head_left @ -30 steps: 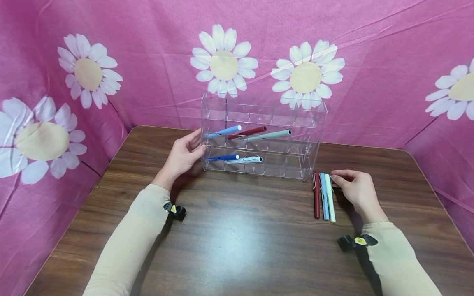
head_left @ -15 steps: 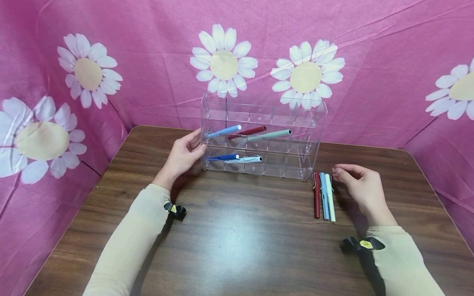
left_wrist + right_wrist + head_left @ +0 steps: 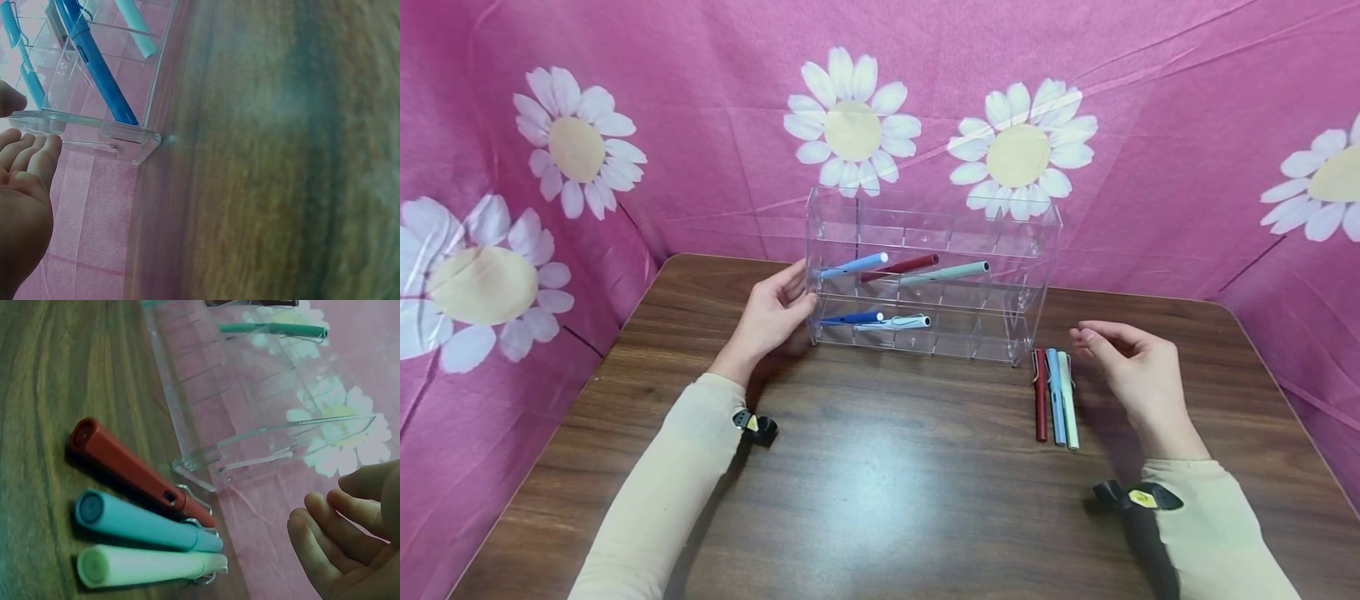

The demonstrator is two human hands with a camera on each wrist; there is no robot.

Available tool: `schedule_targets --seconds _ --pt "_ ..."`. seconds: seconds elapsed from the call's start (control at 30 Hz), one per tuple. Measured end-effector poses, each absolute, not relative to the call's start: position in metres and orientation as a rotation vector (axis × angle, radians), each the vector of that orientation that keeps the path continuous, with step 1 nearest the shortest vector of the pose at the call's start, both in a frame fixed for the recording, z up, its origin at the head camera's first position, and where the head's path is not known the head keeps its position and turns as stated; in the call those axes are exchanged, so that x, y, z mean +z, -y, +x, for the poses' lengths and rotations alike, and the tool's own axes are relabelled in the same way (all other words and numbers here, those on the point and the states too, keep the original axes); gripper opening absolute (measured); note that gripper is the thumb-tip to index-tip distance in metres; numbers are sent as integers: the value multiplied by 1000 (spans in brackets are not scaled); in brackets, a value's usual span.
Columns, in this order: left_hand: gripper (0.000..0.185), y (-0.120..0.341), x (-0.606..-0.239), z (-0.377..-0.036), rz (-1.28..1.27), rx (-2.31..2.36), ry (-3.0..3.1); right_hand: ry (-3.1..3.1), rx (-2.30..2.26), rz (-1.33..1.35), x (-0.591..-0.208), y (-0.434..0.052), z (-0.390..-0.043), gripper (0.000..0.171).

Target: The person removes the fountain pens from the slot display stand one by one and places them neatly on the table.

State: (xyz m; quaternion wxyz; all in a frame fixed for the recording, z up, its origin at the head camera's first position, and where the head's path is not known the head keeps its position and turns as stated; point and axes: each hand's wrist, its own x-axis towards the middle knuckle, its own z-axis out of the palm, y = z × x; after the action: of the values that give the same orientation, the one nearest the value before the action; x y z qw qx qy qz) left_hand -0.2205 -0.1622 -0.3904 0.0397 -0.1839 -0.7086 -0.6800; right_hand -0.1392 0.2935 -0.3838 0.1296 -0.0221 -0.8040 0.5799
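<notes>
A: Left side first. Left hand (image 3: pixel 771 312) rests against the left end wall of the clear rack (image 3: pixel 1037 250), fingers nearly straight, thumb up near the wall edge; it grips nothing.

B: Rack contents?

A: Five pens. Middle tier, left to right: light blue (image 3: pixel 853 265), dark red (image 3: pixel 901 267), pale green (image 3: pixel 945 272). Bottom tier: dark blue (image 3: pixel 852 318), then white (image 3: pixel 895 322). Top tier holds none.

B: And on the table (image 3: pixel 880 483)?

A: Three loose pens just right of the rack's front corner, side by side and touching: red pen (image 3: pixel 1041 396), blue pen (image 3: pixel 1056 397), mint pen (image 3: pixel 1067 402). Long axes run toward and away from the person, clips at the far end.

B: Right hand?

A: Right hand (image 3: pixel 1138 371) hovers just right of the mint pen, fingers loosely curled, holding nothing, no contact. The loose pens lie to its left; it is much the nearer hand.
</notes>
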Motion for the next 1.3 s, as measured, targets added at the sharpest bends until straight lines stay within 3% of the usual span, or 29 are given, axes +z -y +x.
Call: schedule_targets --seconds 1.3 --pt "60 167 -407 -231 -585 -2119 2154 2188 1771 131 -351 -272 -133 28"
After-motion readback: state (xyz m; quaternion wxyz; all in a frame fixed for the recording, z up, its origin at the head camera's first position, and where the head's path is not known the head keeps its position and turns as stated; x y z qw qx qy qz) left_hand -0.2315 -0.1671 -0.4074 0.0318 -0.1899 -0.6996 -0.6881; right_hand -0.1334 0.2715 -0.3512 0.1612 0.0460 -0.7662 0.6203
